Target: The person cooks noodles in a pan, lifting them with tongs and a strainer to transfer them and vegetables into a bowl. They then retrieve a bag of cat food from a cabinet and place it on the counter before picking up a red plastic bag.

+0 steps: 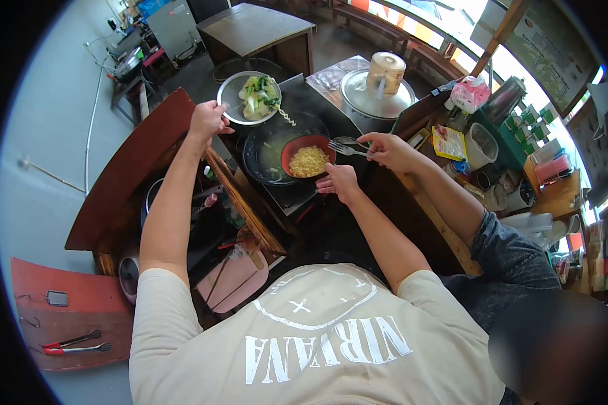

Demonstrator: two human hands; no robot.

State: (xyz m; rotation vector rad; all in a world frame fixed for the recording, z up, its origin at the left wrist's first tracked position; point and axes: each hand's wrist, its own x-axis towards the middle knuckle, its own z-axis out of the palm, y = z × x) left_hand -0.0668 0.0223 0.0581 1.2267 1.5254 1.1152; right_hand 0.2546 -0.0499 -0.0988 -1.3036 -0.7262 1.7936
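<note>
Noodles [309, 163] sit in red bowl [290, 147], held by right hand [341, 182] over wok [304, 122]'s right edge — left hand [209, 120] grips strainer [230, 94] of greens [257, 99].

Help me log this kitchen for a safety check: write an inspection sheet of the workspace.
Surface: black stovetop under the wok.
Job's things: strainer of greens; red bowl of noodles; liquid in the wok.
Clutter: yellow packet and tub, right side.
Grippers: bare hands; left grips strainer, right holds bowl.
Cables: thin line on left wall, cable or pipe unclear.
Surroundings: another person's hand holds a fork near the bowl.
</note>
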